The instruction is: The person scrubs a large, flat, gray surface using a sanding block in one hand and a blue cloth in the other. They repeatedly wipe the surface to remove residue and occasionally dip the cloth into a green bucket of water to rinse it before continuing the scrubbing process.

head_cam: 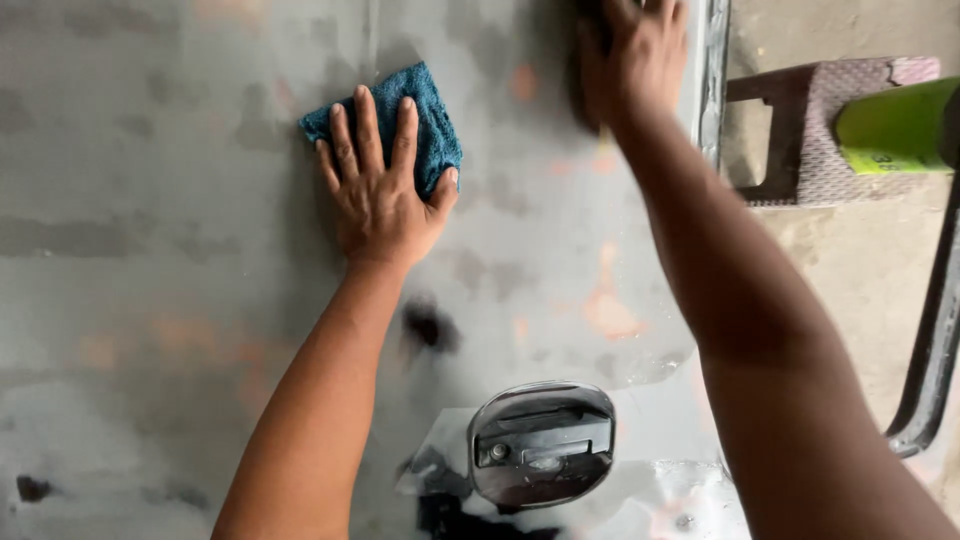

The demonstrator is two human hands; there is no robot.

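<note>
The left hand (380, 185) lay spread flat, pressing a blue cloth (425, 120) to the sanded grey panel (150, 250): wiping looked under way. Bare panel lay open leftward. The handle (540, 440) sat below. The right hand (625, 45) pressed near the panel's edge (712, 80); its grip was unclear.

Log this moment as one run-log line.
left hand: flat on folded blue cloth | right hand: pressing grey sanded metal panel | chrome handle recess: untouched
</note>
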